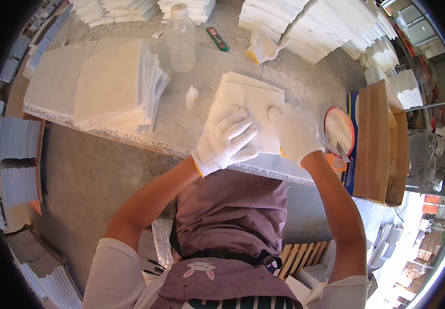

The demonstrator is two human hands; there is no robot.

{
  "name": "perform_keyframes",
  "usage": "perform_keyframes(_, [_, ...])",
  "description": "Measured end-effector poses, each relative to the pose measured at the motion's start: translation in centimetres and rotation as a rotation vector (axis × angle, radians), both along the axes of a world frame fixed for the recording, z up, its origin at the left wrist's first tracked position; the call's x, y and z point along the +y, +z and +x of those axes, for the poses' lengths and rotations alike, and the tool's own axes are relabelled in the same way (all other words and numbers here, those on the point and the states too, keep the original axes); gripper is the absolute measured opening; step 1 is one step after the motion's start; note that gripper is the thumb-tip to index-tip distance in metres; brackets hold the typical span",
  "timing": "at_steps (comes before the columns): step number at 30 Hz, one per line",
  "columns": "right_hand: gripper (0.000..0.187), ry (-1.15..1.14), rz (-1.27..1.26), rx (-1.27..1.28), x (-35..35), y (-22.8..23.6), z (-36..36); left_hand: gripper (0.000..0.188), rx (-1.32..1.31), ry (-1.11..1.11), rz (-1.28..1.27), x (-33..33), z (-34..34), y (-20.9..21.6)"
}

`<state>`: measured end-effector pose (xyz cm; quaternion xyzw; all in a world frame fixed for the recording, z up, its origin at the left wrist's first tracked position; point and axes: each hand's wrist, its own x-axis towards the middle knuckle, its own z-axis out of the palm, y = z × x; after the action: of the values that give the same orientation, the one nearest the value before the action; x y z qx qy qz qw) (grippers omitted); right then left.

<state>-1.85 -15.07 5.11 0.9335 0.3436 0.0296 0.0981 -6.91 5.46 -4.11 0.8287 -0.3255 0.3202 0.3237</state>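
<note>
– Counter (178, 123) first: edges, room?
– Front edge runs just ahead of the purple apron (230, 206). Tall pile of white slabs (111, 85) at the left end, cardboard box (379, 141) at the right end, red-rimmed round container (337, 126) just beside the box. Widest gap is between tall pile and hands; small white bottle (192, 97) sits in it.
– Work stack?
– Thin white slabs (258, 110), mid-counter, reaching the front edge. Flat, pale, sharp-cornered, slightly fanned toward the back.
– Hands?
– Both gloved in white. Left hand (227, 136) lies over the stack's left side, fingers extended, slightly bent. Right hand (297, 129) at its right edge, fingers curled inward. Can't tell whether either grips.
– Hidden?
– Slab side edges, partly under the hands. Right fingers washed out. Slab count unclear. Clear plastic bottle (180, 46) farther back: contents hard to read. Back piles (320, 31) cut off by the view's top.
</note>
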Motion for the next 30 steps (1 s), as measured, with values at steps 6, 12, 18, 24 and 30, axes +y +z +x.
perform_keyframes(6, [0.021, -0.029, 0.002, 0.088, -0.8, 0.2, -3.2, 0.051, 0.019, 0.019, 0.039, 0.1, -0.3, 0.7])
perform_keyframes(12, [0.023, -0.055, -0.067, 0.088, 0.1, 0.3, -0.5, 0.051, -0.002, -0.003, 0.028, 0.1, 0.1, 0.4])
perform_keyframes(18, [0.018, -0.026, 0.011, 0.071, -1.1, 0.1, -2.3, 0.051, 0.019, 0.013, -0.002, -0.2, -0.1, 0.6])
perform_keyframes(24, [0.017, -0.064, -0.007, 0.06, 0.0, -0.2, -1.1, 0.051, -0.002, 0.017, 0.023, 0.1, -0.4, 0.7])
perform_keyframes(30, [0.015, -0.068, -0.078, 0.07, 0.1, 0.4, -1.2, 0.052, 0.019, 0.001, -0.004, -0.1, -0.2, 0.3])
